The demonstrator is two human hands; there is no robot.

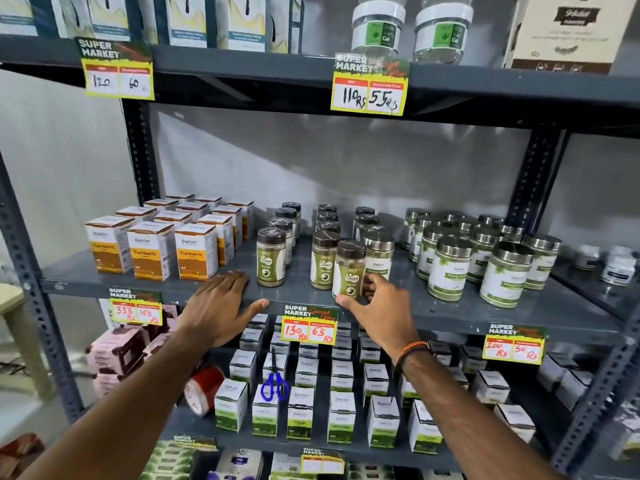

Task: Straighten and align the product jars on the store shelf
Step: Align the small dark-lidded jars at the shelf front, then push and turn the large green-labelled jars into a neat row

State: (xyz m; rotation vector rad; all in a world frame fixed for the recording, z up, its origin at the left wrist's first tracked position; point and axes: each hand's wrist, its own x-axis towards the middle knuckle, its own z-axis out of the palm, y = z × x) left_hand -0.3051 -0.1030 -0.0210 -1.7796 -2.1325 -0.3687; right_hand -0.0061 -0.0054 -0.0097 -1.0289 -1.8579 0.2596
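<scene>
2 hands reach to the middle shelf [450,315]. The right hand [377,303] clasps the front jar [349,270], thumb at its base on the shelf edge and fingers [370,289] behind; this jar tilts a little and stands forward of its row, just beside the next brown-lidded jar [323,259]. The left hand [221,306] lies flat and open on the shelf's front edge, holding nothing, near the turmeric boxes [152,249] and another jar [271,257]. 3 rows of brown-lidded jars run back from the edge. Steel-lidded jars [450,268] crowd the right. Blue scissors [275,382] rest on boxes below.
</scene>
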